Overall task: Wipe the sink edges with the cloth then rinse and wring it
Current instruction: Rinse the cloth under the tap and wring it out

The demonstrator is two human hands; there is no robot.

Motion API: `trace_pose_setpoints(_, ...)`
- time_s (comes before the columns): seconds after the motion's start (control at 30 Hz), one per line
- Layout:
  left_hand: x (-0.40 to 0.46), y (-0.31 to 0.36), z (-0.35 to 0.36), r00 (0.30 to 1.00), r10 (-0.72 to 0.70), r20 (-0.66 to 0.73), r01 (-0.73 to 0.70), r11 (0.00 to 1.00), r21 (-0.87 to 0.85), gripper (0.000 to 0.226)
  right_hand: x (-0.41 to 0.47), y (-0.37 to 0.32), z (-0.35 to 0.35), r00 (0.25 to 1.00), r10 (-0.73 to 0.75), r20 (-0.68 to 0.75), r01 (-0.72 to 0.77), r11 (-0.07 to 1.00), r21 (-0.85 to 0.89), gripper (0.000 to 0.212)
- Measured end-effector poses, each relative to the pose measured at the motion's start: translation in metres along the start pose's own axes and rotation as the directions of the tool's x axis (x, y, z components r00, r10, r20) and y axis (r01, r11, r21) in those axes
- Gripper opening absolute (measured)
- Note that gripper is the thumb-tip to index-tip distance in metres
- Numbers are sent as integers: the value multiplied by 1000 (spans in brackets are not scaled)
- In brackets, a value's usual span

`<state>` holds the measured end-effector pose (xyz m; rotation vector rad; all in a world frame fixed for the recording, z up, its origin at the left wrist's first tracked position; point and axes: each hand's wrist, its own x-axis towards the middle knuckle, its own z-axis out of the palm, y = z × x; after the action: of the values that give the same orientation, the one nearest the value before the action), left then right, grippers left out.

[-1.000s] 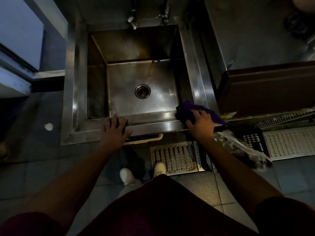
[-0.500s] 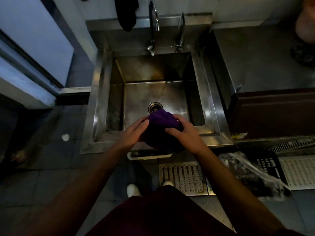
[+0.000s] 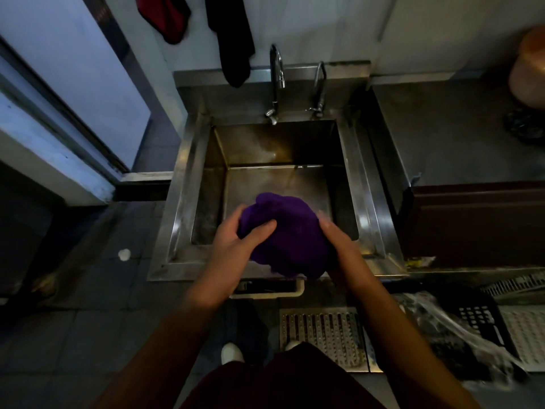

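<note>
- Sink (image 3: 188,184) fills mid-frame; view has pitched up over the last second, so both taps (image 3: 275,81) and the far wall now show. Steel basin, no water running that I can see.
- Counter (image 3: 442,137) right of the sink, floor grate (image 3: 321,335) near side: not involved.
- Cloth (image 3: 292,234), purple, bunched into a ball, is now held over the near part of the basin. A second ago it was flat on the near-right rim under my right hand. So I read edge wiping as finished, or at least paused.
- Left hand (image 3: 236,240) has come off the near rim, where it was braced. Fingers now curl round the left side of the cloth, thumb across the top.
- Right hand (image 3: 336,240) cups the right side of the cloth; fingertips hidden behind the fabric, but it plainly grips.
- Judgement: this is the handover into rinse. Cloth looks gathered for it, tap not opened yet. One hand must let go to reach the tap at the far edge.
</note>
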<state>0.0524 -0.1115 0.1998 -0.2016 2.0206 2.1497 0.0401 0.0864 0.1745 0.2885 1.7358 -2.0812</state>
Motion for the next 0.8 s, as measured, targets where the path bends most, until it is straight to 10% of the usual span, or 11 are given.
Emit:
trace_pose_setpoints(0.33,6,4,15,999,-29,31,30,998,-50,36,-10,-3,-16,992,25,123,-27,1000,11,55)
trace_pose_setpoints(0.8,54,21,-40,946,-98,308,116,992,-40,73,6,-36,25,968,-207,-143,210,978,10,45)
